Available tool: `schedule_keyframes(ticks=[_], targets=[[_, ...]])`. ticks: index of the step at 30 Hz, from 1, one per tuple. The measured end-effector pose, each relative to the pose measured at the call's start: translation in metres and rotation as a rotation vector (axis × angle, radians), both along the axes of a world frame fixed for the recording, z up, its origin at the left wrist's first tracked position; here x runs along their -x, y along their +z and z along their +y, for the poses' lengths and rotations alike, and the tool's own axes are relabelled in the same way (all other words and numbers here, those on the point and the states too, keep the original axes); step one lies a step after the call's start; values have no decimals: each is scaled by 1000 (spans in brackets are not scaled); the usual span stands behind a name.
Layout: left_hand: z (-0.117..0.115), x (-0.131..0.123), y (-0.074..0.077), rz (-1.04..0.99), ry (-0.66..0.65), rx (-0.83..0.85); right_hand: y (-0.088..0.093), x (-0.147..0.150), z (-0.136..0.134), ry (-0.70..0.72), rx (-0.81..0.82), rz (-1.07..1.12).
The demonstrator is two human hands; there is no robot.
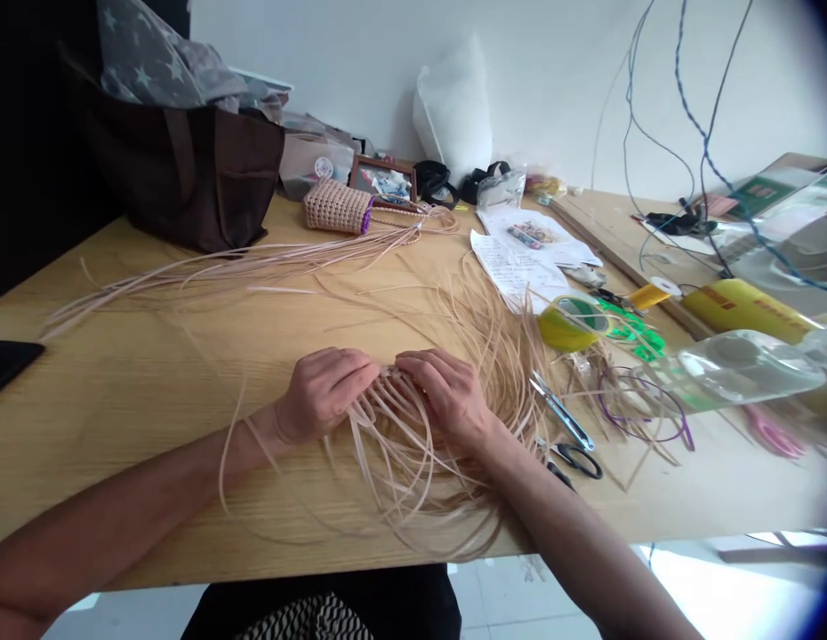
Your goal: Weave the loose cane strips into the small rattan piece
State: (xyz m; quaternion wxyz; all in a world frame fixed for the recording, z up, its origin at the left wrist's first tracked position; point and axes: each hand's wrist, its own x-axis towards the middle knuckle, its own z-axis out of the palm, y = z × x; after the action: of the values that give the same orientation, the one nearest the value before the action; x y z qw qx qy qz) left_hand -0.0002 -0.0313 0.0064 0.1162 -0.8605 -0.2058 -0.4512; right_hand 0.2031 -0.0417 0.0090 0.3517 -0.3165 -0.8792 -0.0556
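A piece of weaving point(389, 372) made of pale beige strips sits between my hands, just above the table. My left hand point(330, 391) is closed on its left end, with the fingers bent over it. On the other end, my right hand point(449, 391) has its fingers curled and pressed together. Many loose beige strips point(413, 471) hang from the weaving toward the table's front edge. More of them fan out behind and to the right of my right hand. The fingertips and the underside of the weaving are hidden.
Right of my hands lie a blue cutter point(564, 411), black-handled scissors point(577, 460), a yellow tape roll point(574, 322) and a clear bottle point(747, 369). A woven beige pouch point(337, 206) and a strip bundle point(253, 258) lie behind. A dark bag point(220, 178) stands back left.
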Motion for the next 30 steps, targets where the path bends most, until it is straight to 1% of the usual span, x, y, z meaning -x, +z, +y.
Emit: schedule_keyframes(ticks=[3, 5, 9, 14, 17, 20, 25, 28, 30], targets=[[-5, -1, -2, -8, -28, -54, -3, -1, -2, 42, -64, 32], [-8, -1, -4, -15, -32, -57, -5, -1, -3, 49, -99, 56], [-10, -1, -8, -36, -47, -52, -7, 1, -5, 33, -108, 73], [-6, 1, -11, -38, -97, -16, -6, 2, -6, 26, -49, 92], [-4, 2, -11, -39, -106, 33, -4, 1, -7, 27, -10, 65], [-4, 1, -12, -35, -115, 46, -2, 2, -9, 18, 6, 57], [-4, 0, -16, -50, -119, 79, -5, 8, -14, -67, 59, 61], [-1, 0, -18, -84, -145, 140, -8, 10, -12, -90, 106, 66], [1, 1, -18, -101, -127, 212, -8, 11, -9, -108, 175, 103]])
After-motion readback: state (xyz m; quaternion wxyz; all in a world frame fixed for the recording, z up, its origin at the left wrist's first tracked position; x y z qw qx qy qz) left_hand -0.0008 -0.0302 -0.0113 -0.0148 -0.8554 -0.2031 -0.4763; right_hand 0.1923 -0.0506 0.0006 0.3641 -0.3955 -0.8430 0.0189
